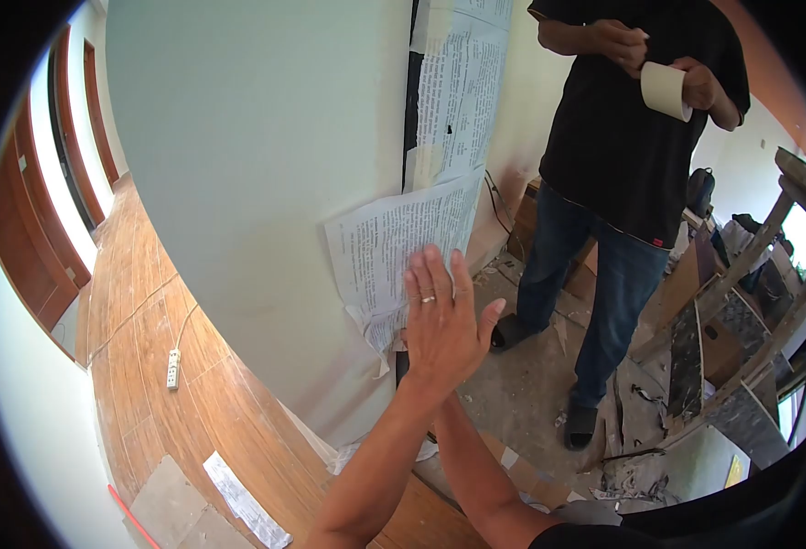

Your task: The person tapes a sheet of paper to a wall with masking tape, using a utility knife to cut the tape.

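My left hand (pixel 444 320) lies flat, fingers stretched upward and thumb apart, against a printed paper sheet (pixel 376 240) at the wall's corner. A ring is on one finger. The sheet's lower left edge is crumpled and loose. My right forearm (pixel 476 467) passes beneath the left wrist; that hand is almost wholly hidden behind the left one, with perhaps a fingertip showing near the paper's lower edge. More printed paper (pixel 458 101) runs up the corner beside a dark strip (pixel 412 110), with pale tape over parts of it.
Another person (pixel 623 128) in a black shirt stands at the right, holding a wide tape roll (pixel 665 91). A power strip (pixel 173 369) and a paper strip (pixel 246 501) lie on the wooden floor. Debris, boards and a wooden frame (pixel 741 265) fill the right side.
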A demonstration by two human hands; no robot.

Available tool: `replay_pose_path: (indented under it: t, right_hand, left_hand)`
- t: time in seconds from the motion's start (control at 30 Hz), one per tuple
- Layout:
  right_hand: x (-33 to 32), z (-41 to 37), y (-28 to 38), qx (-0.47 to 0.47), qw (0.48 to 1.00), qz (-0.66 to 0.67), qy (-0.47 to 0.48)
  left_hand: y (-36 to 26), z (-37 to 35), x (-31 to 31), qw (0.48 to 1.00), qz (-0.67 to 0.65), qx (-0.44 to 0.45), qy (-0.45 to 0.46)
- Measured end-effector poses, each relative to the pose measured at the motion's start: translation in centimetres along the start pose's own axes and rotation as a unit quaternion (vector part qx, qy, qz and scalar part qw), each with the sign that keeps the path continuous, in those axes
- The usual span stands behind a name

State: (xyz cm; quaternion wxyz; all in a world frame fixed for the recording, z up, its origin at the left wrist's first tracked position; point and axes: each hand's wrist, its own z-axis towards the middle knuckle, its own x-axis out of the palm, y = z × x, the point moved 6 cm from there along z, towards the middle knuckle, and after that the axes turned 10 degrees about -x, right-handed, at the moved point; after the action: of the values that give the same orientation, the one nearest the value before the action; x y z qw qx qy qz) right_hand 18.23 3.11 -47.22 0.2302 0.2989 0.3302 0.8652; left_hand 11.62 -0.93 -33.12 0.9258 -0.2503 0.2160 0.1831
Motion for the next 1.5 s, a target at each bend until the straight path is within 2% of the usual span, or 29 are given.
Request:
replay_pose_path:
  t: [0.3, 0.33, 0.37, 0.4, 0.47, 0.57, 0.6, 0.67, 0.7, 0.77, 0.8, 0.87, 0.9, 0.97, 1.07, 1.17, 1.5]
  right_hand:
    - [-0.7, -0.8, -0.3, 0.070, 0.991, 0.117, -0.017]
    - [-1.6, -1.0, -0.4, -0.016, 0.995, -0.092, -0.016]
    - [-2.1, -1.5, -0.3, -0.099, 0.950, -0.297, -0.013]
    - [-1.8, -1.4, 0.4, -0.094, 0.950, -0.297, -0.015]
    - [-0.8, -0.7, 2.1, -0.129, 0.928, -0.349, 0.021]
    - [0.3, 0.1, 4.4, -0.168, 0.886, -0.427, 0.072]
    - [-0.4, -0.2, 2.8, -0.158, 0.887, -0.429, 0.064]
    - [-1.8, -1.3, -0.6, -0.134, 0.936, -0.324, 0.007]
    - [-1.9, -1.8, -1.4, -0.124, 0.937, -0.326, -0.004]
    - [-1.4, -1.9, -0.2, -0.101, 0.951, -0.290, -0.038]
    - [-1.4, -1.9, 0.2, -0.092, 0.951, -0.291, -0.050]
    - [-1.3, -1.9, 0.7, -0.078, 0.946, -0.314, -0.032]
    - [-1.5, -1.9, 1.0, -0.072, 0.946, -0.313, -0.038]
    - [-1.5, -1.8, 1.4, -0.047, 0.945, -0.323, -0.010]
    - [-1.3, -1.7, 1.5, -0.031, 0.942, -0.335, -0.009]
    - [-1.3, -1.8, 1.3, -0.034, 0.945, -0.325, -0.010]
    - [-1.3, -1.5, 1.7, -0.042, 0.937, -0.347, 0.007]
  left_hand:
    - [1.3, 0.4, -0.4, 0.999, 0.006, 0.034, -0.010]
    - [1.2, 0.4, -0.7, 0.999, 0.007, 0.033, -0.029]
    - [1.2, 0.5, -1.0, 0.998, 0.010, 0.032, -0.049]
    - [1.3, 0.7, -0.9, 0.999, 0.011, 0.032, -0.043]
    - [1.6, 1.0, -1.7, 0.992, -0.051, 0.052, -0.104]
    - [1.6, 1.5, -2.6, 0.995, -0.043, 0.051, -0.072]
    - [1.5, 1.5, -3.2, 0.996, -0.044, 0.054, -0.059]
    - [1.4, 1.6, -4.1, 0.997, -0.064, 0.045, 0.015]
    - [1.3, 1.7, -5.0, 0.996, -0.064, 0.050, 0.030]
    - [1.8, 1.7, -5.7, 0.992, -0.024, 0.011, 0.121]
    - [1.7, 1.6, -5.9, 0.990, -0.023, 0.017, 0.135]
    - [1.7, 1.3, -6.1, 0.983, 0.123, 0.043, 0.127]
    - [1.9, 1.0, -6.0, 0.982, 0.126, 0.047, 0.135]
    - [3.0, 0.7, -5.7, 0.954, 0.283, 0.017, 0.095]
    - [2.9, 0.7, -5.8, 0.933, 0.350, 0.011, 0.089]
    - [3.1, 0.8, -5.7, 0.924, 0.378, 0.002, 0.055]
    - [4.1, 0.6, -5.3, 0.932, 0.362, -0.023, 0.030]
